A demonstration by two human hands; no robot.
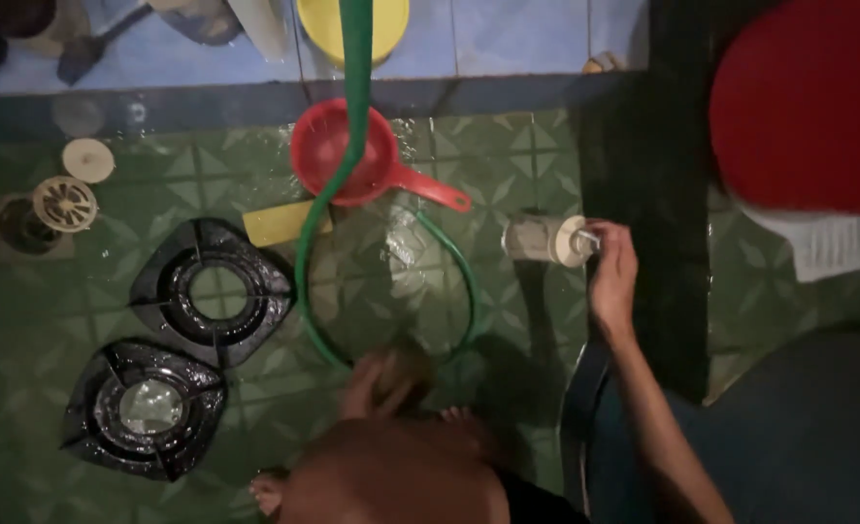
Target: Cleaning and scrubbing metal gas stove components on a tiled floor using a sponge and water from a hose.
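right hand (612,267): fingers closed on pale cylindrical container (548,240) | left hand (377,383): blurred (grip unclear), near green hose (306,243)

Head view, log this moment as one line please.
right hand: on pale container | left hand: low, blurred, near green hose | red scoop, two stove grates on wet green tiles

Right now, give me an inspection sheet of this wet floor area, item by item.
Surface: green tiled floor, wet.
Job's things: pale cylindrical container, lying on its side.
Clutter: two black stove grates; red funnel; yellow flat piece; drain cover lifted off.
Grippers: right hand at the container's cap; left hand low, blurred.
Cables: green hose looping over the floor.
Surroundings: red tub, yellow bowl.
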